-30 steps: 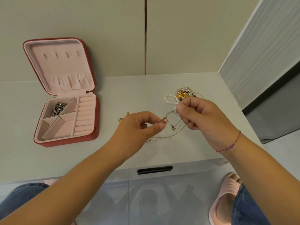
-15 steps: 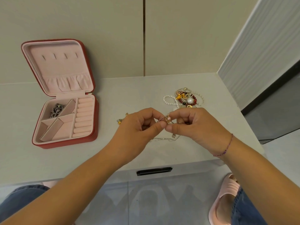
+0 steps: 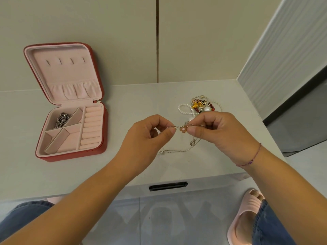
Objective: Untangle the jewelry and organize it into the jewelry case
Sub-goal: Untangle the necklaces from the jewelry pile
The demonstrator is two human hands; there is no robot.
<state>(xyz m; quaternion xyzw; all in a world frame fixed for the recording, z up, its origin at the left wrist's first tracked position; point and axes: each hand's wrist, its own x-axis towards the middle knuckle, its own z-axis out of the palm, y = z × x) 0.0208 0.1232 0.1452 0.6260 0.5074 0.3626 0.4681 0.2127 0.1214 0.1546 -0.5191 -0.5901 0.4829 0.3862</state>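
My left hand [image 3: 150,137] and my right hand [image 3: 221,131] pinch a thin chain [image 3: 178,127] between them above the table; a small pink flower pendant [image 3: 183,129] hangs by my right fingertips. Slack from the chain [image 3: 177,150] trails onto the tabletop below. A tangled pile of jewelry [image 3: 200,106] with pearls, red beads and gold pieces lies just behind my right hand. The red jewelry case [image 3: 70,154] stands open at the left, pink inside, with a dark silver piece [image 3: 62,119] in its back-left compartment.
The white table [image 3: 123,106] meets a beige wall at the back and a ribbed white panel [image 3: 283,55] at the right. A drawer handle [image 3: 168,186] sits under the front edge. Below it are my knees and a pink slipper [image 3: 246,216].
My right hand dropped from beside the pile toward my left hand, then the two drew slightly apart, stretching the chain between them. The pile is now uncovered.
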